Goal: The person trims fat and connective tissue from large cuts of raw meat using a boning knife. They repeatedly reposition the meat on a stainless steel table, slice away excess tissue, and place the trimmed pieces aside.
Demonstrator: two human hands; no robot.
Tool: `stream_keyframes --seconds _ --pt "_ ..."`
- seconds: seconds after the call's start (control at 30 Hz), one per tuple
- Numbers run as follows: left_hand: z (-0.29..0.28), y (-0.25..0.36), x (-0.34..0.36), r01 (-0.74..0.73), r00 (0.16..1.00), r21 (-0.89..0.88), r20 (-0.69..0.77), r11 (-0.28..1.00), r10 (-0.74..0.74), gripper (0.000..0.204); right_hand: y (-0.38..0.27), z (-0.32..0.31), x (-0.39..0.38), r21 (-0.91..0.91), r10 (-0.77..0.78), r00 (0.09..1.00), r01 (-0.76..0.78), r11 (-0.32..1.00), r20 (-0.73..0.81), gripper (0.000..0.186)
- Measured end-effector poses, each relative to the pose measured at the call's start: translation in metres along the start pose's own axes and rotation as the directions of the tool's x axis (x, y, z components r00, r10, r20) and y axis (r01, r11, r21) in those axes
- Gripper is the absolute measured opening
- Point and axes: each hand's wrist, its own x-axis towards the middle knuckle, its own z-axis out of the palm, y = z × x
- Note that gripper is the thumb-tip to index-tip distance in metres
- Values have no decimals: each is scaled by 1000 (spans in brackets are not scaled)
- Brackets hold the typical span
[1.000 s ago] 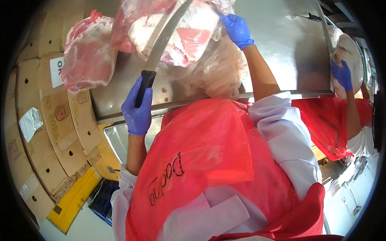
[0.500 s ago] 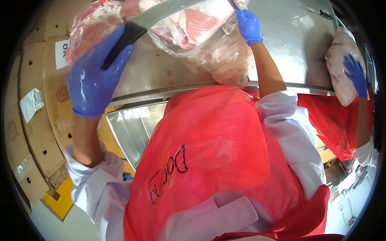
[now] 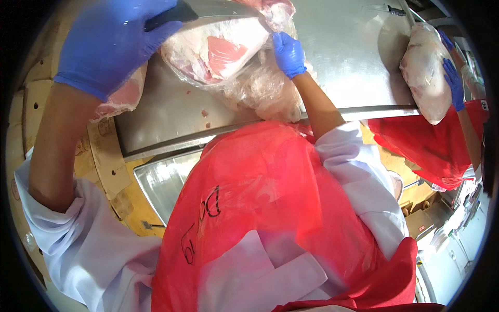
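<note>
My left hand (image 3: 112, 47), in a blue glove, is closed round the black handle of a knife (image 3: 221, 8). The blade points right, over the far side of a large pale and pink piece of raw meat (image 3: 208, 54). Crumpled clear plastic wrap (image 3: 260, 96) lies under and beside this piece. At its right end my right hand (image 3: 289, 56), also gloved in blue, has its fingers curled and pinching the edge; the fingertips are partly hidden. Another lump of meat (image 3: 278, 14) sits just beyond that hand. Below my left hand shows part of a further piece (image 3: 125, 96).
The metal table (image 3: 348, 67) carries the meat. At the right, a co-worker's gloved hands touch another large piece of meat (image 3: 426, 73); a second knife (image 3: 396, 10) lies near it. Cardboard boxes (image 3: 106, 156) stand at left, a metal tray (image 3: 169, 179) below the table edge.
My left hand and the knife have come up and look larger in view. The blade has shifted right along the meat. My right hand keeps its grip as the whole view shifts.
</note>
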Motion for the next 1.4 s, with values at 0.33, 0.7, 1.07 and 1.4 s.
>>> stream_keyframes --seconds 0.33,0.7,1.07,1.4 --pt "36 -12 -24 263 958 -274 189 925 -217 38 19 7 4 -259 -13 999 24 966 47 41" --pt "65 31 -61 336 939 -296 28 894 -343 42 -36 -34 -24 278 -97 989 62 959 114 36" --pt "54 53 -65 113 959 -396 -196 911 -205 39 -95 -84 -62 571 364 912 -404 715 190 35" --pt "39 57 -58 30 979 -311 -182 950 -91 39 -41 -141 -94 161 91 955 -141 977 284 35"
